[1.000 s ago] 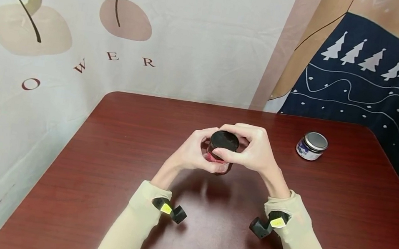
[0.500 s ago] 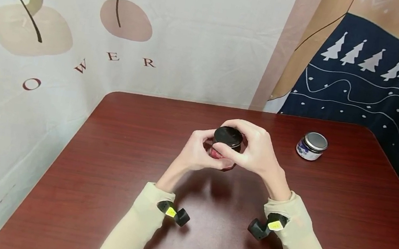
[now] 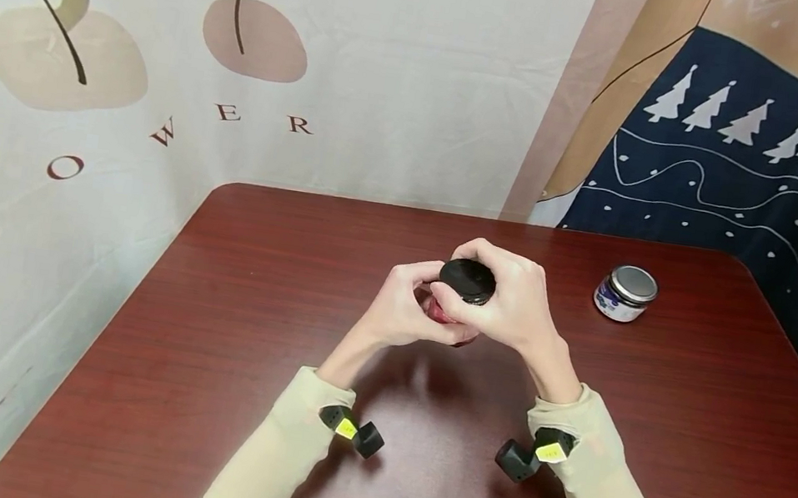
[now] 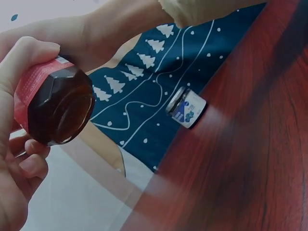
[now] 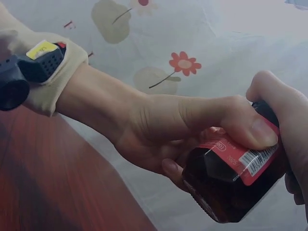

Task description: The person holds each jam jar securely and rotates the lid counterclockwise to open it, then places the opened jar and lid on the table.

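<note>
Red-labelled jar [image 4: 62, 108], held above the desk [image 3: 205, 341] toward its far middle: the fingers of the left hand [image 3: 400, 308] are clamped round its body, those of the right hand [image 3: 515, 298] round its black lid [image 3: 469, 279]. A silver-lidded jar [image 3: 623, 295] stands at far right.

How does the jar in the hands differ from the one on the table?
The held jar has a black lid and red label; the other jar has a silver lid and white-blue label. The held jar is faceted; the other jar looks round. The left hand grips the held jar above the table; the other jar stands on it untouched. Both are labelled.
</note>
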A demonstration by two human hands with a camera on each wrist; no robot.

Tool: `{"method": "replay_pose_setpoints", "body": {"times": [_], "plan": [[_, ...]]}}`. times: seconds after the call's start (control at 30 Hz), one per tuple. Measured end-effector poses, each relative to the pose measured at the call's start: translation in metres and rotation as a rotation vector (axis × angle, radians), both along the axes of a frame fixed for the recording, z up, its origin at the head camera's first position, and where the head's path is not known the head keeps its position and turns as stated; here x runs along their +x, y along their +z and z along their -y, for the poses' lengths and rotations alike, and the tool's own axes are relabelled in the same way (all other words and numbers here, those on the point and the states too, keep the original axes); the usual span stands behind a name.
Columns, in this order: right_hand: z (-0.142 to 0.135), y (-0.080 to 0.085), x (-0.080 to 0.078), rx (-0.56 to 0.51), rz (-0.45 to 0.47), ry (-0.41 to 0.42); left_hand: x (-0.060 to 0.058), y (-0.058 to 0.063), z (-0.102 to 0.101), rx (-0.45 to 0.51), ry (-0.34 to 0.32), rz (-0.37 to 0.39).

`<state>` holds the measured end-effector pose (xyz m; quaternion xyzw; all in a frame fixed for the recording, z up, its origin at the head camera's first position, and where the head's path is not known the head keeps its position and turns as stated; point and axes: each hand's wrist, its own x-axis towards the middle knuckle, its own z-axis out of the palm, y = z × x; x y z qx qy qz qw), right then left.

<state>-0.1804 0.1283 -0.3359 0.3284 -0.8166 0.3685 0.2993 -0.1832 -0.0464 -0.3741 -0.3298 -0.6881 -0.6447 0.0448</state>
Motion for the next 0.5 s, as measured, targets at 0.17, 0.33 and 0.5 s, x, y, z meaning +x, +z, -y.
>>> {"method": "replay_pose_setpoints", "body": {"times": [0.17, 0.33, 0.5], "plan": [[-0.0017, 0.0011, 0.0009, 0.041, -0.019, -0.017, 0.0011, -0.0021, -0.0026, 0.035, -0.056, 0.056], [-0.0018, 0.0024, 0.0018, 0.004, -0.026, 0.091, 0.004, -0.0019, -0.0028, 0.029, -0.104, 0.101], [-0.0022, 0.0053, 0.003, -0.018, -0.027, 0.189, 0.0064, 0.0009, -0.0016, 0.028, -0.152, 0.136]]}}
